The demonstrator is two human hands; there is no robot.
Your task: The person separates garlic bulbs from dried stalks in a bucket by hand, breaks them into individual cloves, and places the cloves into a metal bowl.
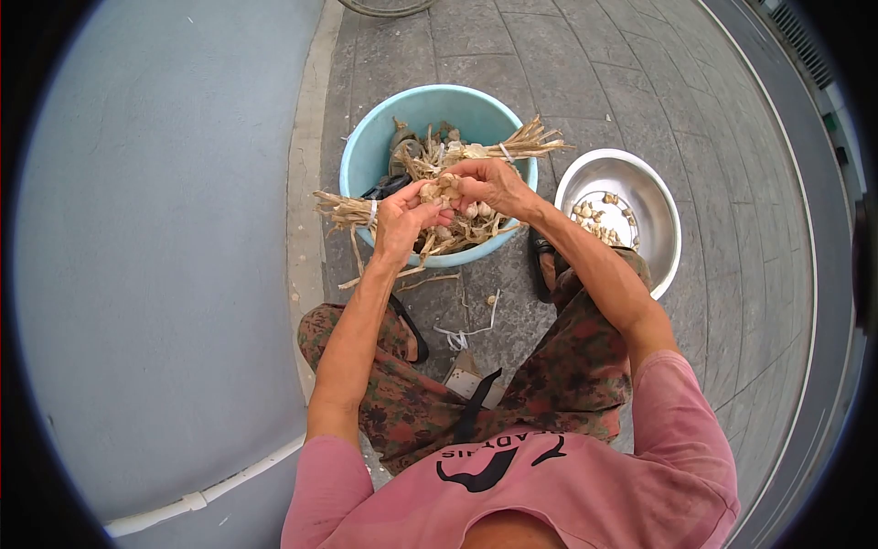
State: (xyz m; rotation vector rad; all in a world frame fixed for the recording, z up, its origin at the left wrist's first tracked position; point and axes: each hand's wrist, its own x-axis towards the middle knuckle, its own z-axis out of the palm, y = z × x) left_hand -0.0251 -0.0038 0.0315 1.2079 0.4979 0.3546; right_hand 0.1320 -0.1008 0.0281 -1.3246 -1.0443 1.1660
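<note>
The left hand (400,222) and right hand (495,188) both have their fingers closed on a garlic bulb (439,189), which sits between their fingertips: just right of the left hand, just left of the right. Its long axis cannot be told, as fingers cover part of it. Below both hands is the blue basin (358,146) of dried garlic; one tied stalk bundle (343,211) sticks out left of the left hand. Farther out, the metal bowl (657,224) with loose cloves (587,212) lies to the right, nearer the right hand.
</note>
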